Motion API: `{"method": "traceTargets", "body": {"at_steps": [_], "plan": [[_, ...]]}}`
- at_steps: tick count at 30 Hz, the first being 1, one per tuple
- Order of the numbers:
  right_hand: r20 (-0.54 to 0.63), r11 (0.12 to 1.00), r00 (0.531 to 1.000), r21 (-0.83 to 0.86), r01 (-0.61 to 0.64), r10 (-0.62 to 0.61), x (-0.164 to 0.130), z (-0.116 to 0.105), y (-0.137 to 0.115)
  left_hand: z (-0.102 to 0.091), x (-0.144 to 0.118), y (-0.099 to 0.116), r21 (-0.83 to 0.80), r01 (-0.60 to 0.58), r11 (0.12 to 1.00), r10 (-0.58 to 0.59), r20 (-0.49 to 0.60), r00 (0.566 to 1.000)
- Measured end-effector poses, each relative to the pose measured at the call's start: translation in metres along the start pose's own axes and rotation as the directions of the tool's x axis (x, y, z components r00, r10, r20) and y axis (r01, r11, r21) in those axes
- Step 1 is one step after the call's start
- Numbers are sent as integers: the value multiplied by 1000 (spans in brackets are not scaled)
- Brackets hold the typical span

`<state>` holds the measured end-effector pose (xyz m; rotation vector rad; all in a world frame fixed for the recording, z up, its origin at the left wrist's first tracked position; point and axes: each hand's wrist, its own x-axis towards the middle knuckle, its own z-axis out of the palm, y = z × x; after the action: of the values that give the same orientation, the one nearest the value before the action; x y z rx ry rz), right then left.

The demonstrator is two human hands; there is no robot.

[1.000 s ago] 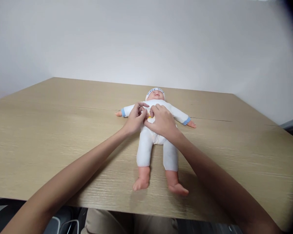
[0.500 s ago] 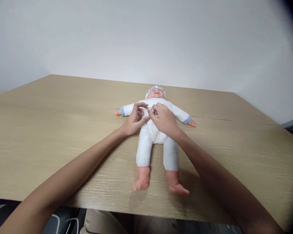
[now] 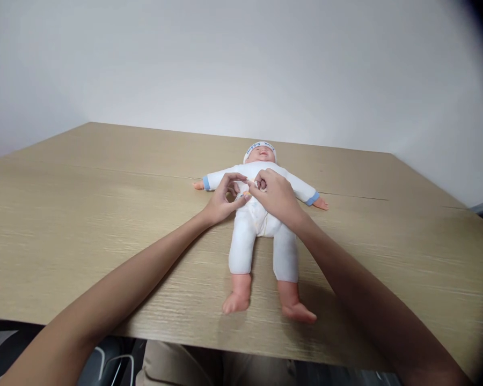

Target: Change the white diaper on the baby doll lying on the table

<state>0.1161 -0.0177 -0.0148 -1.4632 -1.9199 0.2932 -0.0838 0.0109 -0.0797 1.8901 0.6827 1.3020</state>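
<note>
Left grip (image 3: pixel 220 201) spread wider; doll (image 3: pixel 242 241) lies beneath, under right grip (image 3: pixel 279 196) too.

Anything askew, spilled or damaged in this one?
Nothing stands out. The doll lies face up, arms spread, headband on; left hand and right hand are at its middle, by the diaper. The thin dark line across the table appears to be a seam, not damage.

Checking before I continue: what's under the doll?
The table shows on both sides of the doll; its body hides whatever lies directly beneath, so I can't tell.
</note>
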Motion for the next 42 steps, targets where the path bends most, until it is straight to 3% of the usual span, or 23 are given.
{"method": "traceTargets", "body": {"at_steps": [4,8,12,15,20,23,27,31,38,42], "plan": [[-64,996,998,85,7,-1,0,4,4,1,0,3,13,-15,1000,15,-1,1000],[-195,990,978,109,91,-69,-3,-1,1,0,-1,5,101,-67,993,67,11,998],[-361,967,927,187,176,-99,-20,-20,-1,-1,-5,5,298,-252,921,258,21,966],[-400,953,913,235,192,-85,-43,-34,15,-1,-8,8,429,-352,832,361,62,930],[-268,952,952,220,211,-149,-75,-37,68,0,-9,14,527,-369,765,374,103,922],[-154,945,958,188,267,-241,-80,-34,86,-1,-7,15,520,-397,756,376,151,914],[-7,914,928,172,368,-372,-79,-29,85,-5,-5,16,496,-428,756,368,218,904],[25,915,930,191,357,-368,-80,-27,79,-6,-4,15,457,-514,726,405,320,856],[10,908,931,227,352,-364,-81,-25,78,-7,-5,9,456,-466,758,363,299,883],[9,909,931,217,355,-366,-80,-23,75,-6,-7,17,460,-453,764,359,280,890]]}}
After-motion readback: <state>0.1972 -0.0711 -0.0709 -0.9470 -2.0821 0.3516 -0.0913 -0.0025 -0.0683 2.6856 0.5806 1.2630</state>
